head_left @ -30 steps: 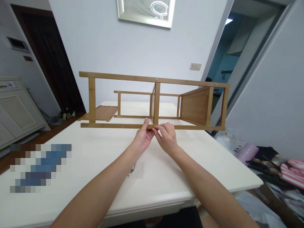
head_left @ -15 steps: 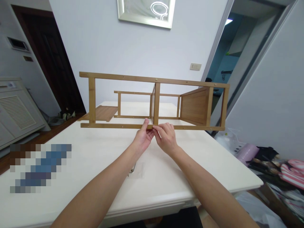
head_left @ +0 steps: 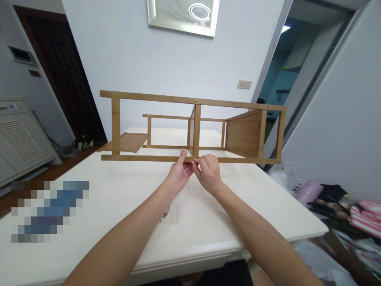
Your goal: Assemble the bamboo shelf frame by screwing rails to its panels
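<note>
Barely anything has moved since the earlier frame: the view shifts slightly, while both hands and the rack keep the same pose. Behind everything stands the pale wall (head_left: 149,59). Before it, the white table (head_left: 258,206) spreads across the lower view. Over the table, the wooden rack (head_left: 166,97) is on its side, its long rails running left to right; whether its near lower rail (head_left: 133,158) touches the tabletop is hard to tell. Inside the rack's right end is a solid panel (head_left: 244,133), and a flat board (head_left: 132,142) lies on the table, seen past the left end. The left hand (head_left: 178,172) grips the lower rail near its middle, thumb up against it and fingers curled beneath. Just beside it, the right hand (head_left: 209,171) has its fingertips drawn together at the rail, just below the middle crossbar (head_left: 197,131); anything small between them is hidden. Small metal parts (head_left: 164,215) lie on the table beside the left forearm.
</note>
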Tool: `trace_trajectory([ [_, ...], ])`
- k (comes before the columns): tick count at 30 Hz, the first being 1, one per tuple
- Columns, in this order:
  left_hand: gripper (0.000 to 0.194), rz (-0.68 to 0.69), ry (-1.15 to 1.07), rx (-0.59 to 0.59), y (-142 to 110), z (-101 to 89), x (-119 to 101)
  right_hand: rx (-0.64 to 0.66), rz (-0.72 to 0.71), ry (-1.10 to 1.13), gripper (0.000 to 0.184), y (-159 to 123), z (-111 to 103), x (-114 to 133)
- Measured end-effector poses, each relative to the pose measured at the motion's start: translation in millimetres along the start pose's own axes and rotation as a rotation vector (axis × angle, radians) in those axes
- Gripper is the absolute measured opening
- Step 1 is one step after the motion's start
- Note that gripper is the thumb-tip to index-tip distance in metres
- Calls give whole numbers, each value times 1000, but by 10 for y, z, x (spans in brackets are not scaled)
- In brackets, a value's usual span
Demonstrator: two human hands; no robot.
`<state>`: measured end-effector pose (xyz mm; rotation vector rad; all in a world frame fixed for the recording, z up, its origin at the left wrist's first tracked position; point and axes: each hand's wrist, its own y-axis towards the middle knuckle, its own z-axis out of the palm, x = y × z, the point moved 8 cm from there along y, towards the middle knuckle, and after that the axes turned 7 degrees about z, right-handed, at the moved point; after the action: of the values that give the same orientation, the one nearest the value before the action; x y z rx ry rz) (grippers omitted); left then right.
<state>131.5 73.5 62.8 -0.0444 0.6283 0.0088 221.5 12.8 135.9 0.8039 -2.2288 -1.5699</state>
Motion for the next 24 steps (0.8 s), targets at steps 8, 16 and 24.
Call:
trace_trajectory([
  [8,41,-10,31,39,-24,31,-6,-26,56,10,16,-15,-34,-59],
  [16,42,-11,69,29,6,-6,-2,-14,-11,69,13,-28,-20,22],
  [24,38,10,43,37,6,4,-18,17,46,195,31,-45,-7,-35],
])
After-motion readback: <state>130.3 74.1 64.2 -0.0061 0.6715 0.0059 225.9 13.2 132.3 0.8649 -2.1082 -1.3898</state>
